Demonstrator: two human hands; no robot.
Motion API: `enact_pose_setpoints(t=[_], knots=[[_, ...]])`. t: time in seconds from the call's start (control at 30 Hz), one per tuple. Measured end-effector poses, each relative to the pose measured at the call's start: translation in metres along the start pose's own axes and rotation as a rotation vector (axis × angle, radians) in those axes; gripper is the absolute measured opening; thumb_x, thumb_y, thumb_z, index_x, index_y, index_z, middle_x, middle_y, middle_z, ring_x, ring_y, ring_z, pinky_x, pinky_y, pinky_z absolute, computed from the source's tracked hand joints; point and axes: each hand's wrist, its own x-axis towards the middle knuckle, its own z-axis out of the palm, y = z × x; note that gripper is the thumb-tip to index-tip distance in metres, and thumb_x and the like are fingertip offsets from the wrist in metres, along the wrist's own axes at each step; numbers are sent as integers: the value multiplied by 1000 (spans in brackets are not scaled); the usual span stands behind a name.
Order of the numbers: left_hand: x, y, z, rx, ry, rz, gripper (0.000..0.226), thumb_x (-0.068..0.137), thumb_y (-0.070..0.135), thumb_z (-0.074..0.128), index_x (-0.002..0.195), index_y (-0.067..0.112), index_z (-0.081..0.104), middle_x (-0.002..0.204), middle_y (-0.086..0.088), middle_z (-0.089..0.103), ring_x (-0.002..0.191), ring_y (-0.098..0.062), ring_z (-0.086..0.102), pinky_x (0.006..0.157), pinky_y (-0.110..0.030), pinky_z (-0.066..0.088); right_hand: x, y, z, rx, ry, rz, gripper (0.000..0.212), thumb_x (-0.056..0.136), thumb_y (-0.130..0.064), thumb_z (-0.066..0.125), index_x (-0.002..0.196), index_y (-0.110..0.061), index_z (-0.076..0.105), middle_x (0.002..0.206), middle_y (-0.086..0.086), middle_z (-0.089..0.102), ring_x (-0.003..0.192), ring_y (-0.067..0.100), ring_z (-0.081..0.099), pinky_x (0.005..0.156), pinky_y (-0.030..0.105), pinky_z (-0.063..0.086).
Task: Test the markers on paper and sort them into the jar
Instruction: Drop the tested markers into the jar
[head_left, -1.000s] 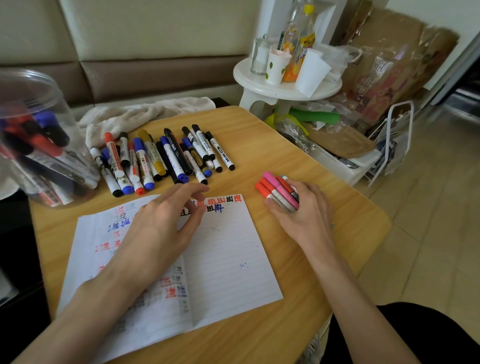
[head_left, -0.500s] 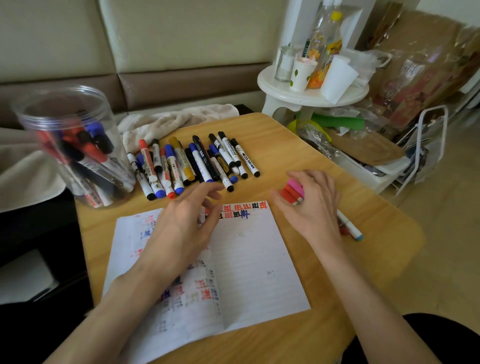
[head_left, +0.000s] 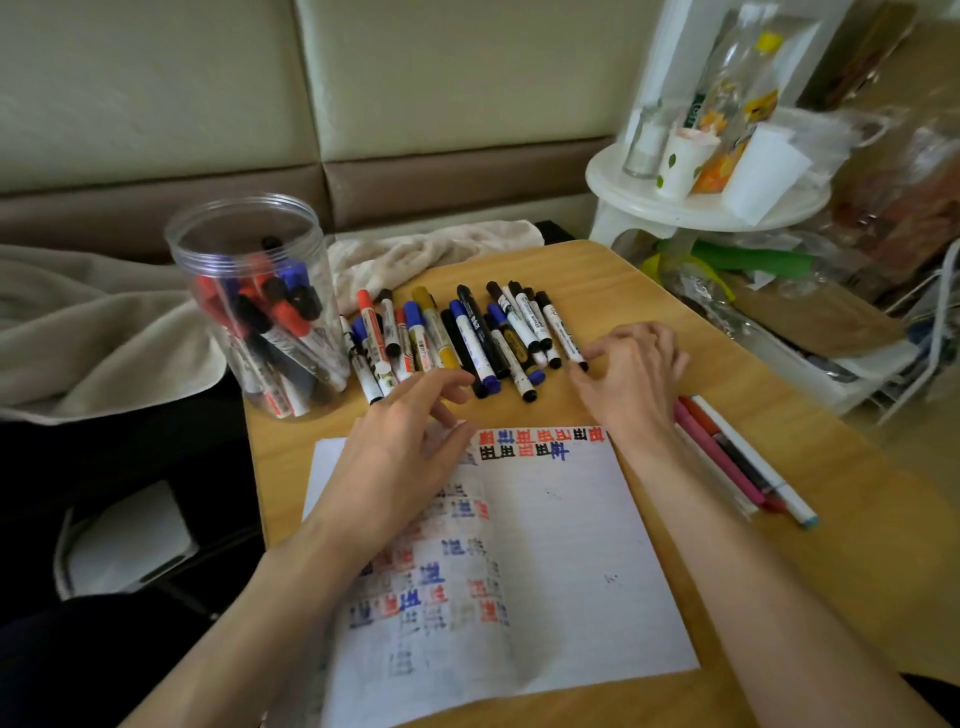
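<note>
A clear plastic jar (head_left: 249, 312) holding several red, blue and black markers stands at the table's back left. A row of several loose markers (head_left: 457, 338) lies beside it. White lined paper (head_left: 561, 545) covered with red, blue and black test marks lies in front. My left hand (head_left: 405, 441) hovers over the paper's top edge with fingers relaxed, holding nothing. My right hand (head_left: 631, 374) reaches the row's right end. Its thumb and index finger pinch the near end of the rightmost black marker (head_left: 561, 330). A bundle of thin pink and orange markers (head_left: 727, 452) lies right of the paper.
The wooden table (head_left: 857, 545) ends close on the right. Behind it stand a white stool (head_left: 696, 213) with cups and bottles, a cream towel (head_left: 431, 254), and bags and clutter (head_left: 810, 322) on the floor. A grey blanket (head_left: 78, 322) lies at left.
My right hand let go of the pink and orange marker bundle, which now lies on the table, and moved left to the marker row. My left hand stayed over the paper.
</note>
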Motion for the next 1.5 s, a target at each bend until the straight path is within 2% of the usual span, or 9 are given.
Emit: enact_pose_setpoints(t=[0.2, 0.3, 0.53, 0.6, 0.73, 0.9, 1.03, 1.3, 1.5], knots=[[-2, 0, 0, -6, -13, 6, 41, 96, 36, 65, 135, 35, 53, 116, 21, 60, 100, 6, 61, 79, -24, 57, -3, -1, -1, -6, 47, 29, 23, 86, -37, 81, 98, -17, 79, 117, 8, 72, 126, 31, 47, 99, 46, 31], [-3, 2, -1, -2, -8, 8, 40, 95, 37, 65, 133, 36, 54, 116, 22, 60, 99, 7, 61, 80, -26, 58, -11, -2, -11, 27, 206, 34, 22, 86, -32, 78, 100, -14, 77, 110, 9, 73, 117, 31, 54, 95, 44, 34], [-5, 13, 1, 2, -11, 55, 38, 95, 34, 64, 132, 32, 57, 115, 21, 61, 96, 5, 62, 76, -26, 59, -45, 4, -64, 541, 373, -12, 13, 95, -29, 75, 104, -20, 71, 99, -13, 73, 98, 5, 67, 95, 25, 50], [-7, 17, 2, 11, -26, 67, 37, 95, 33, 65, 132, 32, 57, 115, 20, 61, 95, 5, 61, 77, -24, 58, -57, 3, -76, 700, 338, 51, 10, 96, -26, 75, 103, -19, 71, 96, -12, 73, 93, 1, 69, 82, 9, 48], [-10, 22, 5, 18, -35, 95, 39, 96, 38, 64, 133, 36, 54, 116, 22, 60, 95, 8, 60, 78, -24, 58, -74, 2, -88, 978, 243, 275, 8, 97, -31, 74, 101, -24, 73, 98, -9, 77, 98, 3, 72, 76, 16, 55], [-13, 30, 6, -18, -92, 100, 63, 87, 68, 47, 141, 36, 53, 125, 19, 63, 104, 4, 61, 86, -32, 58, -94, -5, -92, 1163, 26, 420, 18, 97, -33, 73, 109, -20, 76, 101, -5, 81, 96, 5, 75, 84, 23, 57], [-14, 35, 7, -20, -92, 123, 44, 93, 57, 52, 125, 32, 67, 111, 16, 70, 86, -2, 64, 80, -33, 57, -103, -11, -89, 1286, -36, 481, 24, 98, -32, 71, 114, -15, 73, 98, -1, 81, 88, 3, 76, 70, 13, 53], [-12, 40, 15, -27, -103, 209, 37, 96, 50, 54, 116, 25, 73, 101, 13, 73, 87, -4, 65, 77, -25, 53, -125, -20, -71, 1153, -357, 392, 27, 89, -37, 78, 102, -14, 76, 89, 2, 81, 81, 7, 74, 73, 21, 54], [-15, 42, 23, -33, -130, 158, 16, 103, 32, 54, 103, 27, 69, 75, 15, 61, 73, -8, 58, 65, -21, 42, -121, -14, -73, 1154, -353, 265, 23, 92, -30, 75, 98, -8, 78, 85, 7, 80, 81, 16, 77, 76, 22, 59]])
